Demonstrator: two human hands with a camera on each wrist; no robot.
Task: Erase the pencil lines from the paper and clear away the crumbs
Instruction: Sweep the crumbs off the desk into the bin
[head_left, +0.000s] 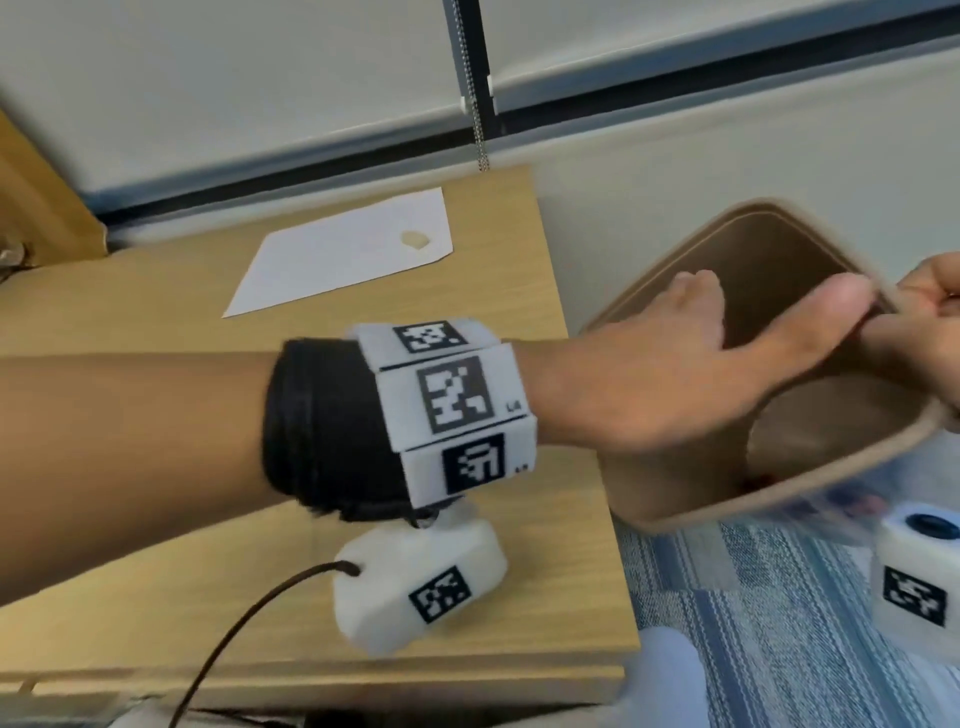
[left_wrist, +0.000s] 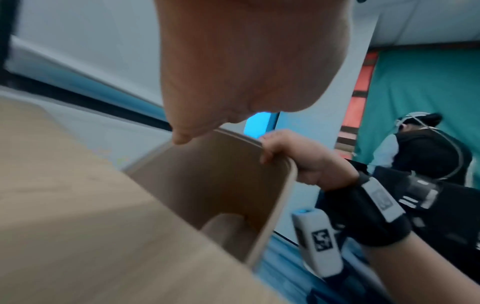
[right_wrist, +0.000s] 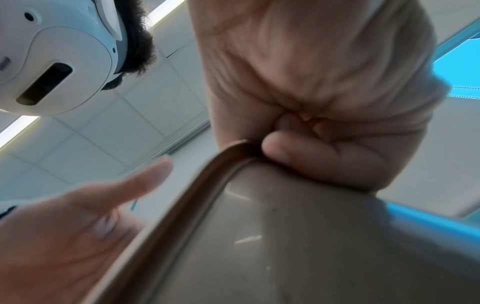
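Right hand (head_left: 930, 322) clamped on wastebasket (head_left: 675, 499) rim beside surface (head_left: 156, 291); left hand (head_left: 675, 374) spread, fingers inside. Best shaken well within rim.

A light wood-grain counter (head_left: 156, 332) stands against a pale wall. A white sheet of paper (head_left: 332, 254) lies flat near its far edge, and a small beige eraser (head_left: 414, 239) rests on the sheet near its right side.

The bin (head_left: 675, 291) mouth is half blocked by the left hand (head_left: 675, 374) across it; the right hand (head_left: 930, 332) grips its right rim. Bench (head_left: 130, 322) surface lower left lies open, paper (head_left: 337, 254) at upper centre
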